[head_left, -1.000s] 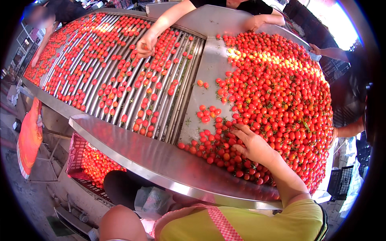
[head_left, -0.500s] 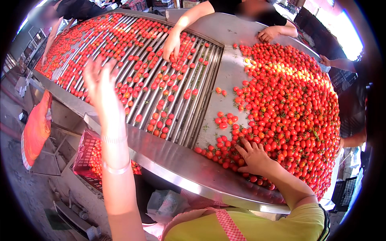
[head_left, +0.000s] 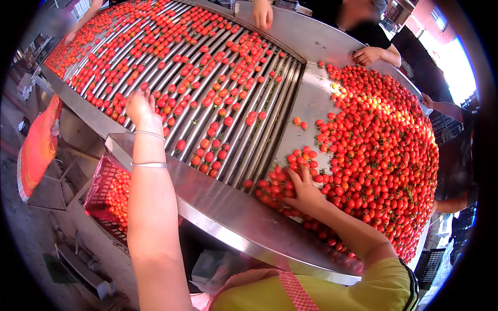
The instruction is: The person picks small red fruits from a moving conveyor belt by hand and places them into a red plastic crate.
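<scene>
My left hand (head_left: 140, 107), with two bracelets on its wrist, is over the metal roller conveyor (head_left: 236, 171). Its fingers are drawn together at a red cherry tomato (head_left: 144, 85), which touches the fingertips. Spread fingers of my right hand (head_left: 306, 197) press against loose cherry tomatoes (head_left: 272, 189) on the steel feed table (head_left: 290, 132), beside the last rollers. A big heap of cherry tomatoes (head_left: 376, 140) covers the table to the right of that hand. Many tomatoes lie in rows between the rollers.
A steel rim (head_left: 223, 220) runs along the near side. Below it at left stand a red crate (head_left: 98, 194) holding tomatoes and an orange-red sack (head_left: 39, 147). Across the conveyor are other people's hands, one at the far rim (head_left: 263, 14) and one resting by the heap (head_left: 367, 55).
My left hand has come down from its raised, open pose to the rollers. My right hand has shifted left and slightly up, moving tomatoes toward the rollers. A co-worker's hand has drawn back.
</scene>
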`<state>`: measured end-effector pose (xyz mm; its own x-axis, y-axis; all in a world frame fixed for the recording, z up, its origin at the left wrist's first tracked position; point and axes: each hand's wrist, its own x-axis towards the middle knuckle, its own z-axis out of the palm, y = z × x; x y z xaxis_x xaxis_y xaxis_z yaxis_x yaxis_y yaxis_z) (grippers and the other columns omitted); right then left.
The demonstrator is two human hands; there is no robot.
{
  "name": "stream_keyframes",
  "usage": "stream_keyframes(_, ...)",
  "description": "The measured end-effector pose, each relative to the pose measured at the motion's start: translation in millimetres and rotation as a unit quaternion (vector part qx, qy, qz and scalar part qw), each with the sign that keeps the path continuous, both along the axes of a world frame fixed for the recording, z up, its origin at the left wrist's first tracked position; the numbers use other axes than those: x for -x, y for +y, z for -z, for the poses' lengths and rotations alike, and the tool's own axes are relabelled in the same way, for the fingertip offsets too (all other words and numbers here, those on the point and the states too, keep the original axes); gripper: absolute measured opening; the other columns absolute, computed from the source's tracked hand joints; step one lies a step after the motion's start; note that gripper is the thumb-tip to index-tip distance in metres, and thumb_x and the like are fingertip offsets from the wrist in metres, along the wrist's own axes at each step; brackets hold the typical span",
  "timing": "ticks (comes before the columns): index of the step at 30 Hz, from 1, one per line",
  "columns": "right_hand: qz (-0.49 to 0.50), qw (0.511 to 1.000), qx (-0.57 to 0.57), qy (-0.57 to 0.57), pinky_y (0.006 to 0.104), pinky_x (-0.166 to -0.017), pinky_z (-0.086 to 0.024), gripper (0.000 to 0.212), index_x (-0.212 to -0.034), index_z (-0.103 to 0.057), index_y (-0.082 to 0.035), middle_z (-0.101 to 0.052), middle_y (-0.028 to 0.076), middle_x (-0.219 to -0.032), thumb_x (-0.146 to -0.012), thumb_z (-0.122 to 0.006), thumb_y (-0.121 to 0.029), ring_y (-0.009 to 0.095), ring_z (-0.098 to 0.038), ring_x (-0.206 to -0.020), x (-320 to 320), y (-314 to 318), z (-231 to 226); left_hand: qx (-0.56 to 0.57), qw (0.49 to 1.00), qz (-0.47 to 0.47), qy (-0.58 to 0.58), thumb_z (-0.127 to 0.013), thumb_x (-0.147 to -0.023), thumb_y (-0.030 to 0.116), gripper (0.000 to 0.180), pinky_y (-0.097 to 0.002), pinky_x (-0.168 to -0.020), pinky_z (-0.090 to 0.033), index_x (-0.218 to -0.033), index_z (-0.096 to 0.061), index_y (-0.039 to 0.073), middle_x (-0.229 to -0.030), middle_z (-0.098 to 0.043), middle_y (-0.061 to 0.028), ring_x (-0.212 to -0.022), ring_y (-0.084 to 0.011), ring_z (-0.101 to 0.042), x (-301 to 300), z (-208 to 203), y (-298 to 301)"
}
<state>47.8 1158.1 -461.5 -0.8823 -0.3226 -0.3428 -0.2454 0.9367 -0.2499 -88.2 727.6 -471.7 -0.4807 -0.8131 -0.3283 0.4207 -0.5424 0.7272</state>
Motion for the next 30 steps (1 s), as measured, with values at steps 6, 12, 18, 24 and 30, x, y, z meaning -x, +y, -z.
stream_keyframes(6, 0.056, 0.908, 0.396, -0.125, 0.0392, -0.100, -0.041, 0.073, -0.143, -0.025, -0.003, -0.019, 0.024, -0.148, -0.084, -0.067, -0.019, 0.033, -0.039, -0.128, 63, -74, 28, 0.104, 0.992, 0.051, -0.049, -0.052, -0.086, 0.003, 0.035, -0.0233, -0.070, -0.047, -0.121, -0.051, -0.002, -0.095, -0.060, -0.0063, -0.084, -0.0125, -0.060, 3, -2, 4)
stream_keyframes(12, -0.038, 0.974, 0.215, 0.068, 0.0468, -0.104, -0.034, 0.067, -0.140, -0.034, -0.008, -0.020, 0.023, -0.149, -0.083, -0.066, -0.025, 0.037, -0.035, -0.131, 99, -39, 23, 0.220, 0.968, 0.098, -0.073, -0.052, -0.083, 0.003, 0.042, -0.0263, -0.069, -0.047, -0.124, -0.049, -0.005, -0.107, -0.061, -0.0131, -0.091, -0.0179, -0.060, 8, -4, 16)
stream_keyframes(18, 0.006, 0.993, -0.100, 0.056, 0.0540, -0.111, -0.015, 0.077, -0.141, -0.031, -0.006, -0.013, 0.029, -0.149, -0.081, -0.066, -0.040, 0.046, -0.011, -0.139, 108, 13, 33, 0.249, 0.951, 0.161, -0.093, -0.054, -0.084, 0.006, 0.033, -0.0209, -0.054, -0.040, -0.116, -0.057, -0.002, -0.093, -0.062, -0.0083, -0.070, -0.0088, -0.053, 3, -14, 35)
stream_keyframes(24, -0.016, 0.988, 0.064, 0.138, 0.0459, -0.110, -0.025, 0.066, -0.139, -0.035, -0.008, -0.021, 0.028, -0.147, -0.083, -0.065, -0.026, 0.043, -0.020, -0.137, 145, -6, 87, 0.308, 0.927, 0.186, -0.105, -0.057, -0.083, 0.006, 0.034, -0.0252, -0.075, -0.047, -0.115, -0.058, -0.003, -0.103, -0.063, -0.0126, -0.085, -0.0139, -0.060, 11, -7, 36)
stream_keyframes(30, -0.338, 0.913, 0.229, -0.001, 0.0404, -0.101, -0.041, 0.056, -0.127, -0.049, -0.005, -0.036, 0.022, -0.141, -0.075, -0.067, -0.009, 0.038, -0.041, -0.126, 93, -81, 61, 0.319, 0.922, 0.180, -0.123, -0.058, -0.083, 0.008, 0.032, -0.0263, -0.076, -0.046, -0.113, -0.060, -0.003, -0.100, -0.064, -0.0121, -0.085, -0.0146, -0.060, 17, 5, 33)
